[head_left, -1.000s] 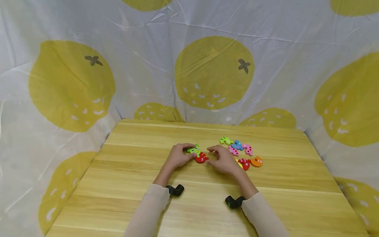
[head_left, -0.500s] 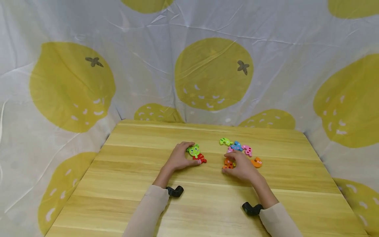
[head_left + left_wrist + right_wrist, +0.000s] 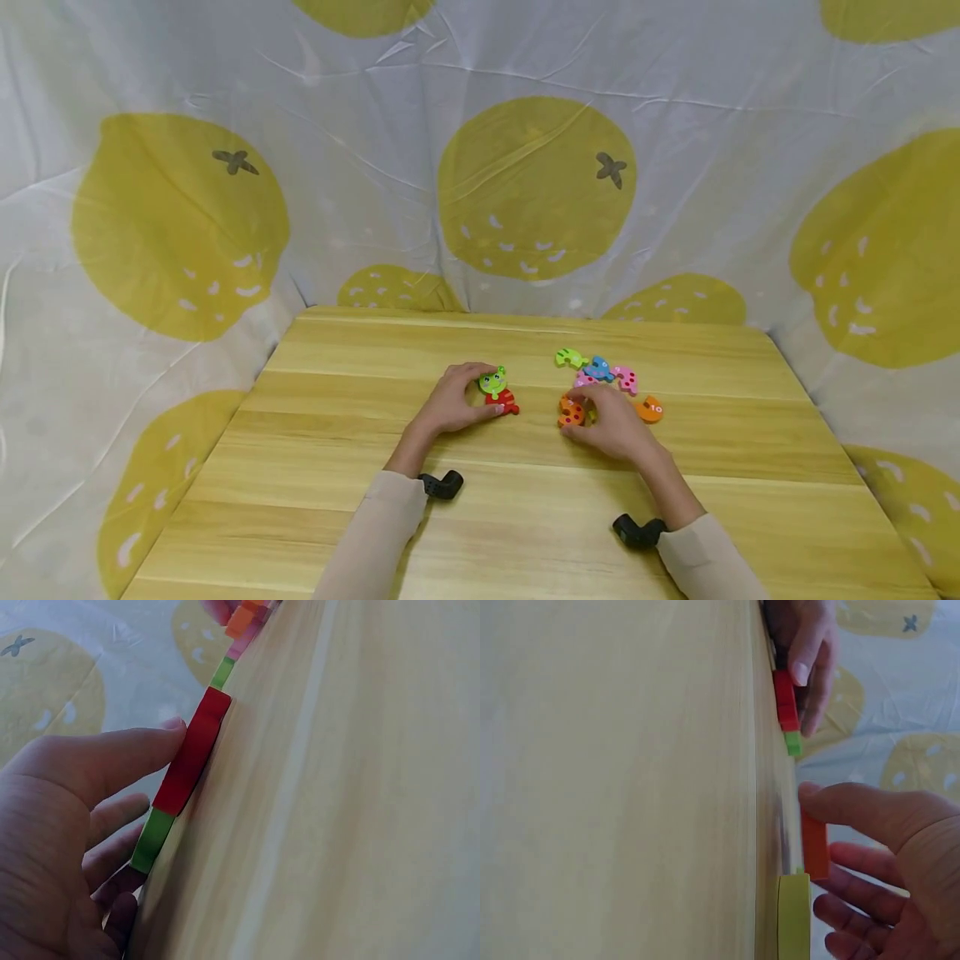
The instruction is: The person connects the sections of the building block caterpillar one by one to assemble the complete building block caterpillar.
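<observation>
On the wooden table (image 3: 225, 517), the left hand (image 3: 456, 400) curls thumb and fingers around the red piece (image 3: 501, 398) and, touching its far side, the green head piece (image 3: 492, 382). Right of the red piece, the right hand (image 3: 611, 425) pinches the dotted orange piece (image 3: 570, 411); all 3 pieces look light, stiff, smooth, best taken by their edges.

On the wood-grain tabletop (image 3: 525, 533) over there, a green smiling-face piece (image 3: 491, 383) touches a red puzzle piece (image 3: 498, 398); off right lie a green striped piece (image 3: 570, 358), a blue piece (image 3: 598, 367), a pink spotted piece (image 3: 627, 380) and an orange 10 piece (image 3: 650, 409).
</observation>
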The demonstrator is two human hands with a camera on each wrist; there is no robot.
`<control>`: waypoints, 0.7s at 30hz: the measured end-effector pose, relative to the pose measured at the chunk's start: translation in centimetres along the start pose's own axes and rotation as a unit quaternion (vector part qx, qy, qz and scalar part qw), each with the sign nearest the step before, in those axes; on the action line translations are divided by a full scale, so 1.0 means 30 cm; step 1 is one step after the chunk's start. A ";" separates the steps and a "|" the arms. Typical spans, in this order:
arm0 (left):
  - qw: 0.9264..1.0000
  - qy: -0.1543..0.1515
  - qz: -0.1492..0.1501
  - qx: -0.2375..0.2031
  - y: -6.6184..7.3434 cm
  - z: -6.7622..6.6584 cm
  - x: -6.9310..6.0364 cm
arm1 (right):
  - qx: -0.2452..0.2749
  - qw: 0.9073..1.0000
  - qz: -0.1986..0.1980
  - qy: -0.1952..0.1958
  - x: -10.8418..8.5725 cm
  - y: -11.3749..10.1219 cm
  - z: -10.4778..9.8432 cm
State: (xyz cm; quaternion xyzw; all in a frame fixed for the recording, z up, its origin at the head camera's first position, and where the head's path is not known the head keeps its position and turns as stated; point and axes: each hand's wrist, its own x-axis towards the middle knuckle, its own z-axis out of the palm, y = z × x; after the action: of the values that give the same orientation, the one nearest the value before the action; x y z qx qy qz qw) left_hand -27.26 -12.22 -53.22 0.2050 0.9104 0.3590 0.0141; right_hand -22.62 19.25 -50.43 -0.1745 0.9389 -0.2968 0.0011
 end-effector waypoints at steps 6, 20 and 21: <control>1.000 0.001 0.001 -0.005 -0.004 -0.004 0.001 | 0.042 0.999 -0.005 0.010 0.027 -0.030 0.008; 1.000 -0.004 0.011 -0.009 -0.003 -0.009 -0.002 | 0.097 0.995 -0.021 0.019 0.100 -0.093 0.084; 1.000 -0.006 0.011 -0.008 -0.003 -0.009 -0.001 | 0.101 0.994 -0.022 0.018 0.105 -0.098 0.090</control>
State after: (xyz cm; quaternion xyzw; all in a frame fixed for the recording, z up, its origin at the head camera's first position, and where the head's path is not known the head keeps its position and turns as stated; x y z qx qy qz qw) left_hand -27.32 -12.45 -53.08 0.2166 0.9051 0.3656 0.0173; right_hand -24.32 14.47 -50.68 -0.1893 0.8998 -0.3931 -0.0045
